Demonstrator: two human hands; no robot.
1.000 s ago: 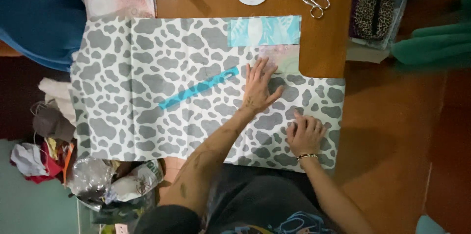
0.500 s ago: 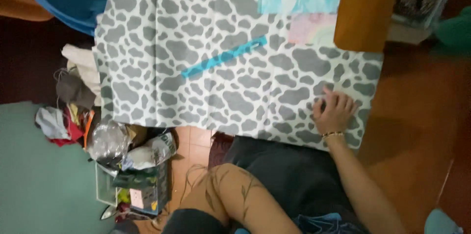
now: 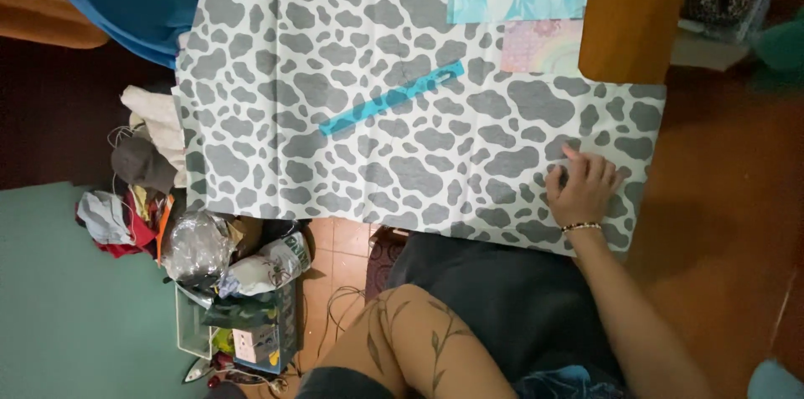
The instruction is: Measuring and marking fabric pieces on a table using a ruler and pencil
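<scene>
Right hand (image 3: 584, 190) lies flat, fingers spread, palm down, its grip pinching nothing, pressing the near right part of the cow-print fabric (image 3: 377, 106). That fabric is white with grey blotches, faintly creased, spread over the wooden worktop (image 3: 636, 22) and overhanging its edges. A blue ruler (image 3: 391, 98) lies slantwise on it, well apart from the hand. Left hand is out of sight.

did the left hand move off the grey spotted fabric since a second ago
Yes. It lay on the grey spotted fabric beside the long blue ruler; now it is out of view, forearm drawn back.
</scene>
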